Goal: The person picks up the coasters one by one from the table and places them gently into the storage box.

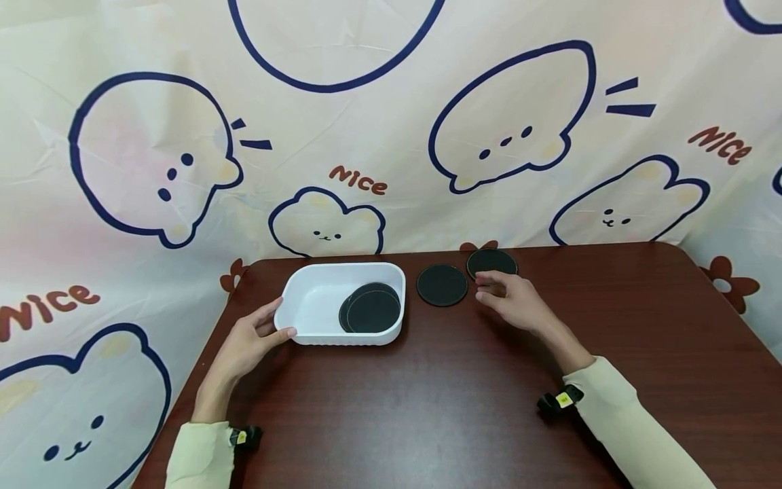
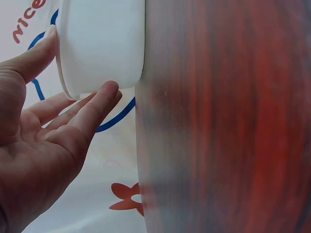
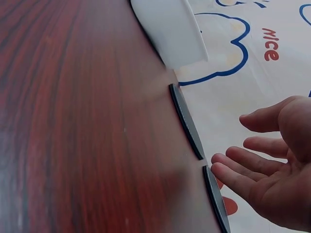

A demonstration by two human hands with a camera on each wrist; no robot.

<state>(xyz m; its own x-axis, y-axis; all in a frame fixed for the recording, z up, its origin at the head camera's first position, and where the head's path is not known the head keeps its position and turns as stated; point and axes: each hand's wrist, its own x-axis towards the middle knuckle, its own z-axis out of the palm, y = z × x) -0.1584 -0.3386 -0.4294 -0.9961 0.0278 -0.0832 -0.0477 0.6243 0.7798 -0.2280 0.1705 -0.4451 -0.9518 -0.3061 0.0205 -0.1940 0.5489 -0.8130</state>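
A white oblong tray (image 1: 318, 295) stands at the back left of the dark wooden table (image 1: 427, 407). A few black round coasters (image 1: 369, 310) lie stacked in its right end. My left hand (image 1: 276, 324) rests against the tray's left end, fingers straight, with the thumb (image 2: 99, 104) on the tray's wall (image 2: 102, 43). Two more black coasters lie right of the tray, one nearer (image 1: 442, 285) and one farther back (image 1: 491, 261). My right hand (image 1: 482, 286) hovers by the far coaster (image 3: 216, 199) with relaxed fingers (image 3: 233, 177) and holds nothing.
A cream cloth with blue cartoon animals (image 1: 507, 122) hangs behind the table and drapes past its left edge. A small black camera sits on each wrist (image 1: 559, 401). Bare tabletop spreads across the front and right.
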